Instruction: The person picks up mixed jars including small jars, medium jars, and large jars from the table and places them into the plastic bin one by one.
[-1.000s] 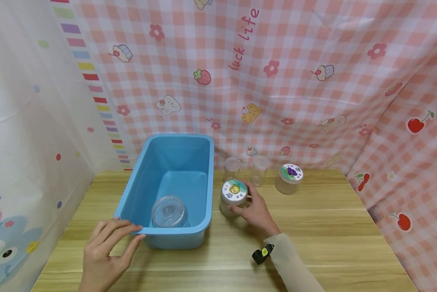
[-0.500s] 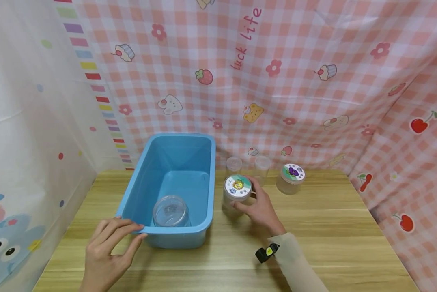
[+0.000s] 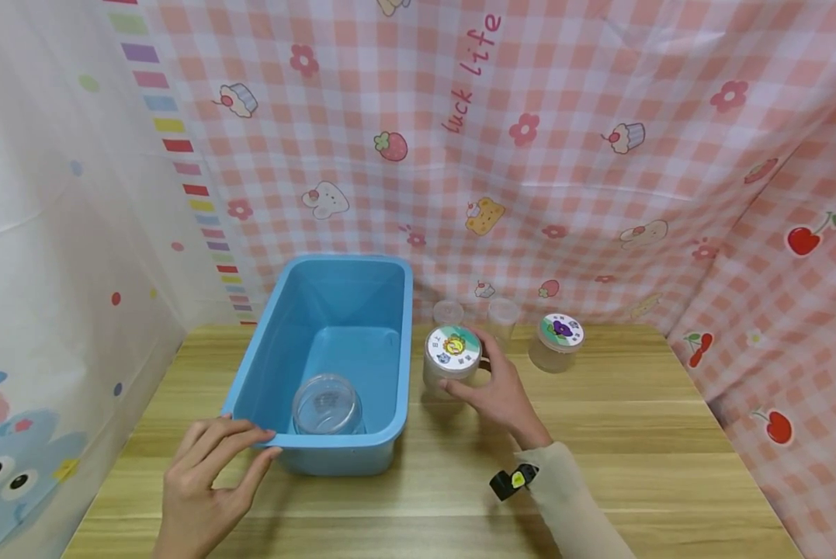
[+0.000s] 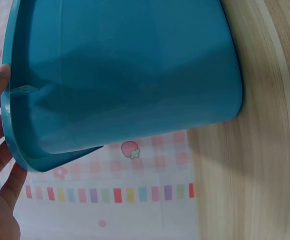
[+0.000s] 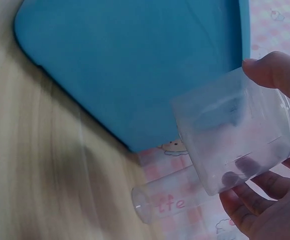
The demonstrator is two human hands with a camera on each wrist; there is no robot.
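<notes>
My right hand (image 3: pixel 499 397) grips a clear plastic jar (image 3: pixel 451 359) around its side, thumb on one side and fingers on the other. Its white and green lid carries a yellow flower picture. In the right wrist view the jar (image 5: pixel 219 135) is tilted, looks see-through, and its base is off the table. Just left of it stands a blue plastic tub (image 3: pixel 404 349). My left hand (image 3: pixel 204 481) pinches the tub's near left rim between thumb and fingers. Inside the tub, at the near end, sits a clear round jar (image 3: pixel 325 407).
Behind the held jar stand two slim clear containers, one on the left (image 3: pixel 448 312) and one on the right (image 3: pixel 504 317). Right of them is a clear jar (image 3: pixel 557 341) with a purple-flower lid. A checked curtain (image 3: pixel 418 155) hangs behind the wooden table (image 3: pixel 641 435).
The lidded jar has risen from the table in my right hand, moving slightly back. My left hand stays on the tub's rim. The camera view has shifted slightly.
</notes>
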